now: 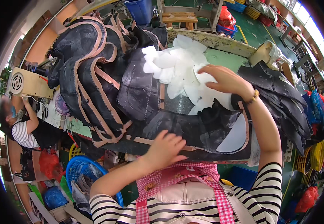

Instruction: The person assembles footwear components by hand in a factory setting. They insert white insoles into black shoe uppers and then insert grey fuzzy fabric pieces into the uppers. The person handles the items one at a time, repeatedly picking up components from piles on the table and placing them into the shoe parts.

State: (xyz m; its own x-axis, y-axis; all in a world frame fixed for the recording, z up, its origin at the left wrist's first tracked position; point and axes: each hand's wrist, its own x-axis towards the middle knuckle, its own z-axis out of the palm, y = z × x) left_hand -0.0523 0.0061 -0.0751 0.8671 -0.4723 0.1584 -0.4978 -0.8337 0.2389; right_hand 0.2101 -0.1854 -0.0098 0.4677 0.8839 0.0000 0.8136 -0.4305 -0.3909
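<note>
My left hand lies with fingers spread at the near edge of a dark cut piece with a pink-beige edging strip. A pale white curved insert lies on the right end of that piece. My right hand is over a loose pile of thin white cut pieces, fingers curved and apart from the thumb, with nothing visibly gripped. Left of the pile is a heap of dark pieces with stitched-looking pink-beige edging.
A stack of plain dark pieces lies at the table's right end. A raised, worn ledge runs along the far side. At left, a co-worker sits by a beige vented box. A blue basket stands below left.
</note>
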